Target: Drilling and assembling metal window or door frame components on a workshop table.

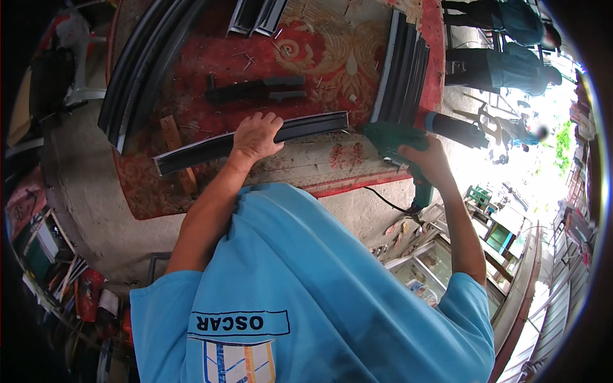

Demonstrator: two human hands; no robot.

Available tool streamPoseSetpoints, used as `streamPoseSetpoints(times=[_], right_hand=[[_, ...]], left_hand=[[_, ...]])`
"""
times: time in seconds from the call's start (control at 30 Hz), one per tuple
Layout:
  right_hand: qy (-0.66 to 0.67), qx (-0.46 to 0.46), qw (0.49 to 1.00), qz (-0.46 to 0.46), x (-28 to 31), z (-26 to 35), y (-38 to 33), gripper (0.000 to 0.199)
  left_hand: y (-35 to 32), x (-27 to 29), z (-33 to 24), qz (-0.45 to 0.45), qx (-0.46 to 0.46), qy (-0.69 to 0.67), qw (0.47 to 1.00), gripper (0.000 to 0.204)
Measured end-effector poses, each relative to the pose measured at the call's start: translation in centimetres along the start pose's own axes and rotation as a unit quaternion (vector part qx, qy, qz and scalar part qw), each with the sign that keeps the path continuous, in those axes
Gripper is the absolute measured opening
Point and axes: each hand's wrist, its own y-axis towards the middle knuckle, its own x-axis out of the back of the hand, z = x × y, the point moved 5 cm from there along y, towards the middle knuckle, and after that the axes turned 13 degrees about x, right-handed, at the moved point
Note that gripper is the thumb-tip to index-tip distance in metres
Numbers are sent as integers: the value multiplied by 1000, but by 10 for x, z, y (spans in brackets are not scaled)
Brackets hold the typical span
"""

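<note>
My left hand (258, 136) is closed over a dark metal profile strip (306, 127) with pale edges, which lies crosswise near the table's front edge. Fingers wrap over its far side. A green corded power drill (394, 142) is in my right hand (431, 161), gripped by its handle. Its front end points left, close to the strip's right end; I cannot tell whether the bit touches it. Under the left part of the strip lies a wooden block (172, 137). Beyond my left hand rests a black two-handled tool (255, 89).
A red patterned carpet (319, 54) covers the table. Long black profiles (150, 57) lie at the left, more dark profiles (403, 70) at the right, short ones (257, 16) at the back. The drill's cord (386, 201) hangs off the front edge. People (511, 67) stand at the far right.
</note>
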Motion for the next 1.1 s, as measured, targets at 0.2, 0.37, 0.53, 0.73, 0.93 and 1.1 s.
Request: streamPoseSetpoints(times=[0.2,0.37,0.53,0.73,0.93,1.1], right_hand=[[38,-47,998,13,9,-12,5,45],[74,-56,996,7,3,-16,-2,43],[70,-27,997,5,5,-26,0,34],[78,-32,996,2,7,-29,3,36],[88,-41,995,-16,5,-22,-3,46],[58,-23,998,-14,0,-22,-7,48]], left_hand=[[1,-1,0,1,2,-3,1000,47],[-1,-2,2,12,1,1,1000,47],[0,-2,1,0,1,4,1000,48],[0,-2,0,-4,-2,4,1000,47],[-1,-2,2,3,-4,8,1000,48],[0,-4,2,-2,-3,7,1000,48]])
